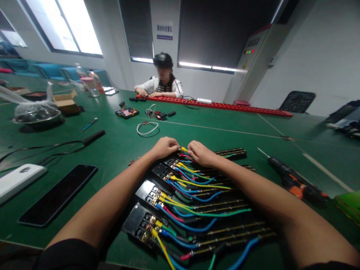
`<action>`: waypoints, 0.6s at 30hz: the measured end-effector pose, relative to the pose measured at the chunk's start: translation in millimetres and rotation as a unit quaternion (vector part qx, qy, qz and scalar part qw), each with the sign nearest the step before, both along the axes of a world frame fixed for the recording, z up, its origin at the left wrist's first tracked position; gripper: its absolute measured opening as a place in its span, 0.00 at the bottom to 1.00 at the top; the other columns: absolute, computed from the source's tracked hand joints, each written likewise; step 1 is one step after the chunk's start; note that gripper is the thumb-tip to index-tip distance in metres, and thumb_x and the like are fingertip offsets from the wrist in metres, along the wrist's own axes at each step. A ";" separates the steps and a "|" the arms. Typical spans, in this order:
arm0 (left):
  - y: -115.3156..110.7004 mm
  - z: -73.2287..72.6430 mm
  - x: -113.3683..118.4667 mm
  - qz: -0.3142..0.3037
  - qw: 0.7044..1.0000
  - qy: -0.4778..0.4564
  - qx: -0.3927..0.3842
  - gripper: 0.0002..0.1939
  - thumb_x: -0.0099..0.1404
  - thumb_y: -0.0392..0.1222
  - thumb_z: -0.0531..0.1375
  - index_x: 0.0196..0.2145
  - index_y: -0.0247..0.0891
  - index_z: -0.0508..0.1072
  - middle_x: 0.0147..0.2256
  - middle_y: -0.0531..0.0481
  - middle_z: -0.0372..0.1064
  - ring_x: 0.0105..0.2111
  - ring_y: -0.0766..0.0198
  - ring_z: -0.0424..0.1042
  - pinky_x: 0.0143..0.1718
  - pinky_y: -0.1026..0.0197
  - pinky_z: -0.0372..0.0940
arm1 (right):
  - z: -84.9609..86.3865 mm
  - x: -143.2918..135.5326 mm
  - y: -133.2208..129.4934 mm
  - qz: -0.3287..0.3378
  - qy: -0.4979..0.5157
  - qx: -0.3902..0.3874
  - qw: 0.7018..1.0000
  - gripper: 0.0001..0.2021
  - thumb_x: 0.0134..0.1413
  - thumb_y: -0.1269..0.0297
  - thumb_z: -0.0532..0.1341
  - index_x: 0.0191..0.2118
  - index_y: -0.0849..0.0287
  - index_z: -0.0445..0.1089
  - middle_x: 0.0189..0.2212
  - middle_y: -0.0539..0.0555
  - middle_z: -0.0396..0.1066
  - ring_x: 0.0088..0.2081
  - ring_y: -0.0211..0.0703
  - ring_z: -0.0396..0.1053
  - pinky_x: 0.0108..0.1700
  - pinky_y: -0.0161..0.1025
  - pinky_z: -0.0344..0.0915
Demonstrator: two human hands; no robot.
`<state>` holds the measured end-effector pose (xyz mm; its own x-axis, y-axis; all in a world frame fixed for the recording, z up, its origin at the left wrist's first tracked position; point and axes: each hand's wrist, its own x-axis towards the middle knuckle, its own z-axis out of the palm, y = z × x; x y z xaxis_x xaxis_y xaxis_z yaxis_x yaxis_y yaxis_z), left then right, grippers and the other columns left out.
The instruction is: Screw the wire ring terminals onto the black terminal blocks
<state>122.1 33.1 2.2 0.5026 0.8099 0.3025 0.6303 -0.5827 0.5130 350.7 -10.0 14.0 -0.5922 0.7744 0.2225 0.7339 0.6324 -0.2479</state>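
Closely, left hand (pixel 166 147), right hand (pixel 201 153), flanking yellow wire (pixel 184 149), grip unclear; tabletop (pixel 126 138) stretching beyond

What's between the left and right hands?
In the head view, a yellow-sleeved wire end shows between the left hand and right hand.
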 end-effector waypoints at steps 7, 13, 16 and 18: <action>-1.7 -2.5 -5.2 -0.009 1.000 -0.007 0.024 0.14 0.60 0.45 0.59 0.34 0.37 0.83 0.24 0.51 0.73 0.26 0.64 0.67 0.30 0.63 0.56 | 3.2 -4.2 -2.3 -0.018 -0.002 -0.015 1.000 0.07 0.66 0.68 0.51 0.37 0.60 0.64 0.36 0.57 0.66 0.37 0.42 0.61 0.42 0.39 0.60; -1.6 -2.6 -13.7 -0.021 0.999 -0.026 0.014 0.15 0.60 0.44 0.56 0.37 0.37 0.81 0.26 0.51 0.73 0.26 0.63 0.68 0.31 0.62 0.60 | 6.9 -8.1 -1.8 -0.035 -0.033 -0.034 0.998 0.06 0.67 0.68 0.53 0.39 0.62 0.66 0.37 0.58 0.68 0.38 0.42 0.62 0.43 0.38 0.59; 1.1 -1.4 -19.3 -0.037 0.999 -0.023 0.009 0.18 0.62 0.43 0.51 0.39 0.37 0.80 0.35 0.48 0.78 0.36 0.60 0.73 0.42 0.60 0.65 | 9.3 -9.8 -1.4 -0.044 -0.052 -0.041 0.997 0.07 0.67 0.68 0.53 0.40 0.63 0.67 0.38 0.58 0.69 0.38 0.42 0.62 0.43 0.37 0.58; 3.2 -1.5 -22.2 -0.047 0.999 -0.021 0.010 0.20 0.64 0.42 0.48 0.40 0.37 0.79 0.41 0.47 0.79 0.43 0.58 0.74 0.49 0.58 0.65 | 10.6 -10.7 -1.4 -0.048 -0.063 -0.044 0.996 0.07 0.67 0.69 0.53 0.40 0.63 0.68 0.38 0.58 0.70 0.38 0.42 0.63 0.42 0.36 0.58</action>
<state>99.9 36.4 0.7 0.5630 0.7527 0.3413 0.5500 -0.6495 0.5251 339.9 -11.4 24.6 -0.5336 0.8420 0.0798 0.8187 0.5379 -0.2008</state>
